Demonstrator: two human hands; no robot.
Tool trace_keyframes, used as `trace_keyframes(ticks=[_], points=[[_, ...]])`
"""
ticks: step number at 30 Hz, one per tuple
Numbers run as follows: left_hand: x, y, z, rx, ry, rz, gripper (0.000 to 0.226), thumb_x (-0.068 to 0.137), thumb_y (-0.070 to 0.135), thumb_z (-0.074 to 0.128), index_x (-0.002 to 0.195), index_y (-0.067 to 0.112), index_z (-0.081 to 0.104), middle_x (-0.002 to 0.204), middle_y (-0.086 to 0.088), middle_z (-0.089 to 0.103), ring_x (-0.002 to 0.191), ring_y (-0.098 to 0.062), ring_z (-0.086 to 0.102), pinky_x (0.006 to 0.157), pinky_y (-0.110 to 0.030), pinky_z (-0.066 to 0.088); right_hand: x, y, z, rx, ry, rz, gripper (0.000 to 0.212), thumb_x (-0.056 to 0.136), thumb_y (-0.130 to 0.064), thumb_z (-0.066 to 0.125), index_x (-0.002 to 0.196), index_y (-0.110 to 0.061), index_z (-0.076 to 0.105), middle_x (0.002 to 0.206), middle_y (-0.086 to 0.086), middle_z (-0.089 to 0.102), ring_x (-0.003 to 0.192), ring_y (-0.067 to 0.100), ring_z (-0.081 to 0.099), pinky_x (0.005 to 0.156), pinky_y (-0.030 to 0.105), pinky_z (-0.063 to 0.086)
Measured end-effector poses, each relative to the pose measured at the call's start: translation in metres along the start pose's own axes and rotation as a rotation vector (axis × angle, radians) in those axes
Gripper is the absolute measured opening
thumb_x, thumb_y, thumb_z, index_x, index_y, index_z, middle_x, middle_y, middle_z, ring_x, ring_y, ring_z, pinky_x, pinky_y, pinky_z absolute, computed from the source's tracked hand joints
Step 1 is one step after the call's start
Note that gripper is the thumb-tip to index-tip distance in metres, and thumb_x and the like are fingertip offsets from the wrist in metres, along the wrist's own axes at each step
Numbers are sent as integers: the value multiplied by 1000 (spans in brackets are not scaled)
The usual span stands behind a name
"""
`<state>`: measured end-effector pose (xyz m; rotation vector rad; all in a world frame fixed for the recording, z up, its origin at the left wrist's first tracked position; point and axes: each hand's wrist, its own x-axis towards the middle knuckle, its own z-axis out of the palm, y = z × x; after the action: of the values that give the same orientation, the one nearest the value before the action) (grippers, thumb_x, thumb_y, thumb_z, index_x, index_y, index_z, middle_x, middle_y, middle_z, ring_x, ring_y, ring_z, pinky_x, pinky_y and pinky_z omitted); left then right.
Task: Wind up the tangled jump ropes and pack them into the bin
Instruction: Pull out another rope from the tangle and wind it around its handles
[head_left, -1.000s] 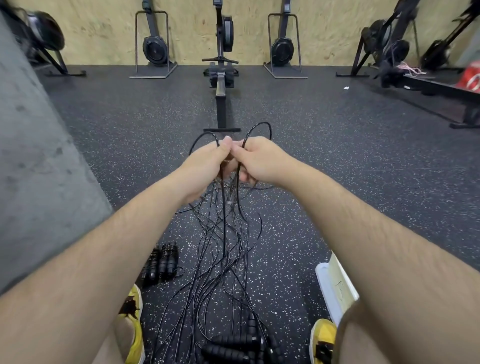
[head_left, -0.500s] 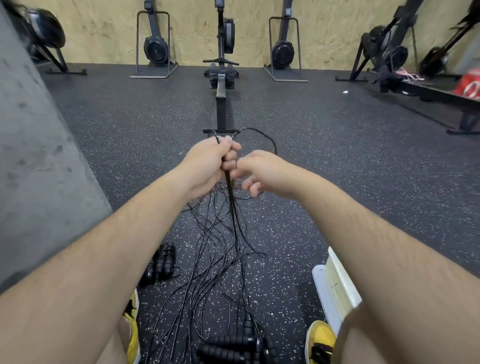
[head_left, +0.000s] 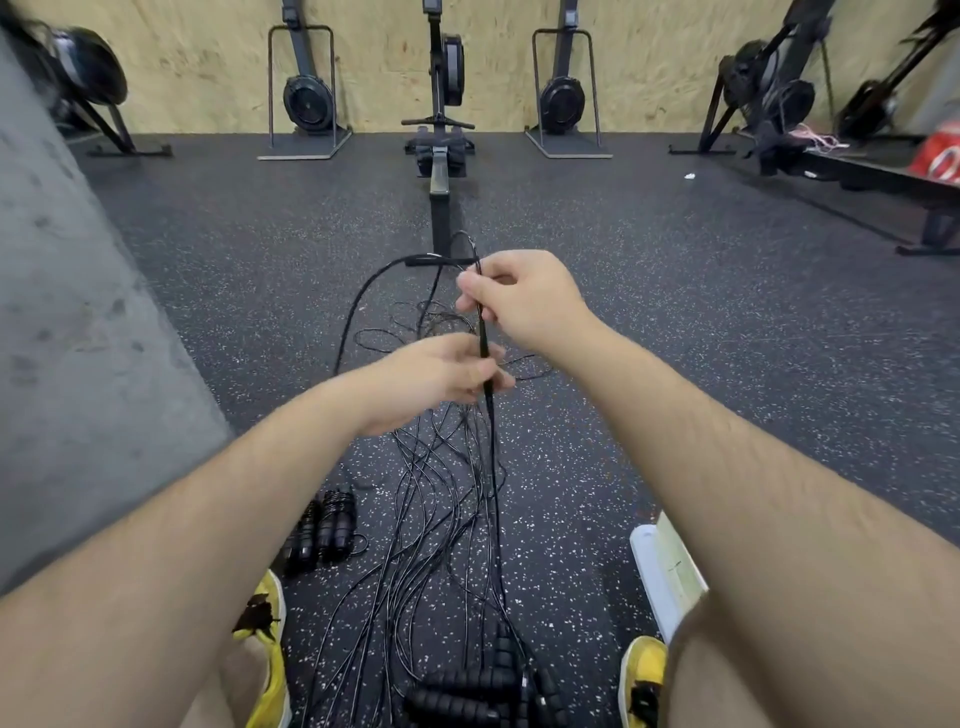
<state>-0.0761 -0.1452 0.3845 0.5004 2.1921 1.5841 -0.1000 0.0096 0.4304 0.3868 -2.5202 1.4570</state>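
On floor (head_left: 675, 338), tangled black jump ropes (head_left: 492, 467)

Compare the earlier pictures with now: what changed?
The right hand took over the pinch at the top of the rope bundle; the left hand slid down it, nearer the person. The handles on the floor and the bin stayed put.

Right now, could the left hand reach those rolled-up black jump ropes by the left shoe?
Probably yes. The wound jump ropes lie uncovered beside the left shoe, with nothing in between. But the left hand is gripping the tangled cords, so it would have to let go first.
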Motion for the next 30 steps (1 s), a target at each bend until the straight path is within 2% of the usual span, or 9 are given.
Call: trace_keyframes(ticks=[4,6,9,12,15,18,21,25,30], points=[[6,5,6,66,221,5,20,108,12,43,99,8,60,91,-7,75,97,-26,74,97,-49,56,2,-1,-3,111,-30,92,32,100,-26,55,91,1,70,83,11,73,54,11,51,52,28,43],[6,13,4,52,272,41,21,108,13,43,96,8,60,89,-9,76,92,-25,76,90,-43,60,-1,-1,-7,174,-78,183,20,98,-11,51,98,0,68,89,14,68,63,19,55,48,27,41],[9,24,1,45,359,97,21,107,12,46,100,3,64,91,-13,76,82,-24,75,76,-38,61,-11,8,-19,-49,-398,238,21,84,2,54,102,-3,64,97,18,69,71,22,54,58,30,46],[14,31,0,-47,405,167,22,105,9,47,92,8,65,84,-6,72,79,-19,69,68,-33,56,-22,22,-18,-190,-676,216,24,87,-15,70,109,-4,67,103,12,72,73,15,59,69,28,53],[17,35,-2,-128,431,226,24,107,10,45,95,10,65,91,-5,71,85,-18,66,68,-28,53,-24,24,-14,-206,-534,137,20,96,-21,65,95,-2,72,75,-6,73,56,4,59,59,20,51],[20,30,-5,-194,427,222,31,110,21,40,118,6,65,113,-12,71,100,-21,65,83,-34,55,-20,17,-18,-133,-388,93,19,98,-16,62,86,-2,67,80,2,76,48,0,56,47,17,45],[16,17,-2,-249,247,103,37,110,32,38,123,7,62,115,-13,69,106,-25,65,94,-42,54,-15,10,-22,-82,-203,35,25,96,-17,64,77,-1,62,74,9,74,47,7,54,45,21,44],[9,4,21,-118,52,24,26,105,19,50,129,10,57,122,-10,72,116,-23,67,97,-39,52,-6,6,-22,78,-101,44,30,95,-15,65,72,4,58,72,11,74,43,8,49,45,25,45],[12,-3,33,68,242,24,18,107,10,45,100,15,61,104,-10,74,107,-31,70,96,-38,56,-2,11,-14,17,-140,62,35,96,-19,63,80,13,59,77,5,76,50,7,53,49,27,45]])
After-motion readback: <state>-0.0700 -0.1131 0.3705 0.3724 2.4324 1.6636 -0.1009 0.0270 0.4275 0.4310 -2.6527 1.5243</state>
